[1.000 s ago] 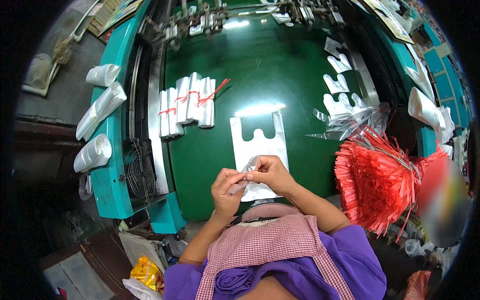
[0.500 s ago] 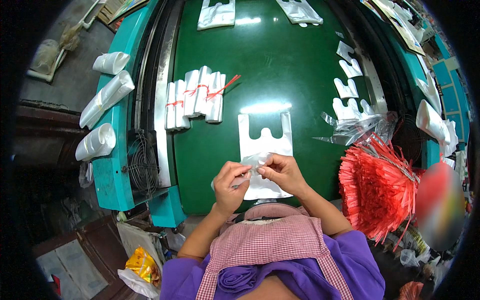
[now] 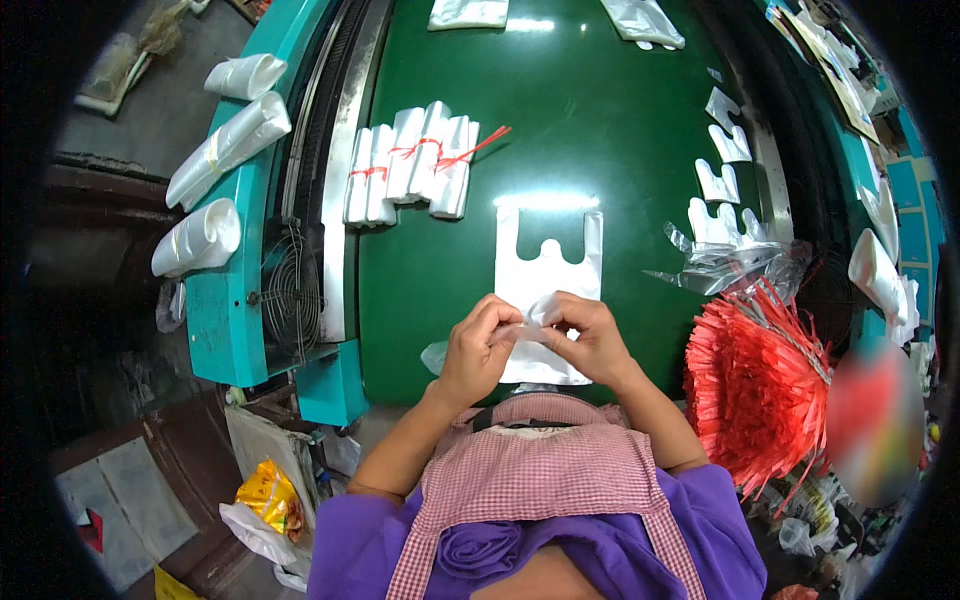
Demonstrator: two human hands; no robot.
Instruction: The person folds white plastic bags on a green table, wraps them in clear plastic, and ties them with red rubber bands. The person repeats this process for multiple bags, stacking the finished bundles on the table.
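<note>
A white plastic vest bag [image 3: 570,283], or a flat stack of them, lies on the green tabletop [image 3: 590,110] in front of me, its two handles pointing away. Over its lower half, my left hand [image 3: 480,350] and my right hand [image 3: 588,338] meet with thumbs and fingers pinched. Between them is a thin translucent plastic bag [image 3: 518,332], gripped from both sides. A loose part of it sticks out left of my left hand. Whether the held bag touches the white one beneath is hard to tell.
Rolled bags tied with red strips [image 3: 410,155] lie to the left. At right are cut plastic scraps [image 3: 716,182], crumpled clear film [image 3: 735,262] and a large bundle of red strips [image 3: 750,390]. More rolled bags [image 3: 230,148] rest on the teal side frame, above a round fan guard [image 3: 292,290].
Both hands have moved slightly closer over the white bag, stretching the thin bag between them. More of it shows left of my left hand. The whole view has shifted a little.
</note>
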